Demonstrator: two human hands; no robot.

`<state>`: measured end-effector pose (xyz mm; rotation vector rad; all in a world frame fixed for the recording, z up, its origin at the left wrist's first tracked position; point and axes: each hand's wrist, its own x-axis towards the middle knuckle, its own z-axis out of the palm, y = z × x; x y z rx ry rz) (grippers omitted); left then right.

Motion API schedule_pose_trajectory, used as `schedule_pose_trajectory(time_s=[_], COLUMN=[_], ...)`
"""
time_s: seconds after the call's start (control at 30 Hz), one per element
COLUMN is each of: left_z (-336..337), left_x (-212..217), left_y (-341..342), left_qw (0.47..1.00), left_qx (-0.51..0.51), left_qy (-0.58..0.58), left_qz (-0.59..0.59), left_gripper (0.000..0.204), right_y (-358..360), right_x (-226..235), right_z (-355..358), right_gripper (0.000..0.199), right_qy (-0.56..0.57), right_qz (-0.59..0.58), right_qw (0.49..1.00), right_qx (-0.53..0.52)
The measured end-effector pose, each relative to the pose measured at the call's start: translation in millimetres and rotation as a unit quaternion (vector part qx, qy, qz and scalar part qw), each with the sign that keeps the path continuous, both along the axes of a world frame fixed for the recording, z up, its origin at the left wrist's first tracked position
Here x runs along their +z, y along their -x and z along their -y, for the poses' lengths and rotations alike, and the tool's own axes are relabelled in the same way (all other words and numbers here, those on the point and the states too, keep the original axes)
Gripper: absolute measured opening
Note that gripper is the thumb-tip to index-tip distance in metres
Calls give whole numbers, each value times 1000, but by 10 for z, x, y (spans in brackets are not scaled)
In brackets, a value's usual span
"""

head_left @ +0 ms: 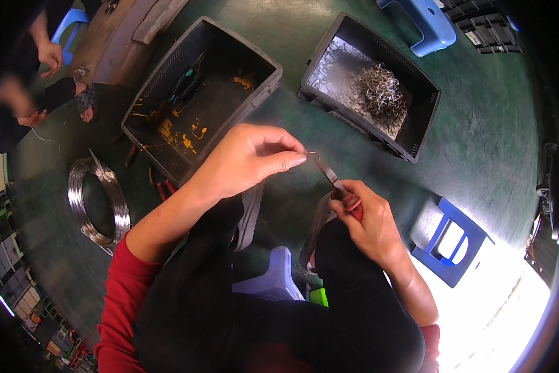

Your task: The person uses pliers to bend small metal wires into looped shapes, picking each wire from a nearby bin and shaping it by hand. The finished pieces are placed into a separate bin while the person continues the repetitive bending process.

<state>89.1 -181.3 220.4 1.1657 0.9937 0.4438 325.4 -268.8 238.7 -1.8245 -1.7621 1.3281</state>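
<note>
On the head view, I see the left hand (242, 158) pinching a short wire (312, 153) at twelve o'clock, just above centre; the right hand (373, 221) closes round red-handled pliers (337, 183), their bite unclear. The wire looks curved already; finishing can't be judged. One o'clock: springy, shiny heap (382, 90) in ribbed black plastic crate (425, 102). Nine o'clock: smooth silvery coil (119, 211), unused.

On the floor (273, 115), the left crate (242, 56) stands beyond your left hand (245, 160), and the right crate (391, 53) beyond your right hand (374, 225). In the right crate there is a heap of wire pieces (382, 90). A wire coil (76, 193) lies at your left, near the left crate. One stool (435, 261) is at your right; another stool (425, 25) is beyond the right crate.
</note>
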Motion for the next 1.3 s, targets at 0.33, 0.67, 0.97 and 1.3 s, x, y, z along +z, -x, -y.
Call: schedule_pose_trajectory(time_s=[0.33, 0.67, 0.97, 1.3], left_z=[105, 81, 89, 231], left_x=[14, -40, -163, -65], left_y=[-31, 32, 147, 131], left_qw=[1000, 984, 943, 973], left_qx=[12, -2, -12, -52], left_qy=[13, 138, 270, 178], left_qz=[7, 109, 194, 141], left_gripper=[20, 26, 29, 30], right_y=[-29, -4, 23, 92], right_x=[32, 68, 133, 57], right_z=[-59, -66, -91, 67], right_gripper=[28, 24, 31, 23], right_qy=[101, 107, 156, 118], right_qz=[-68, -100, -90, -42], right_qw=[993, 989, 983, 992], right_qx=[5, 0, 34, 20])
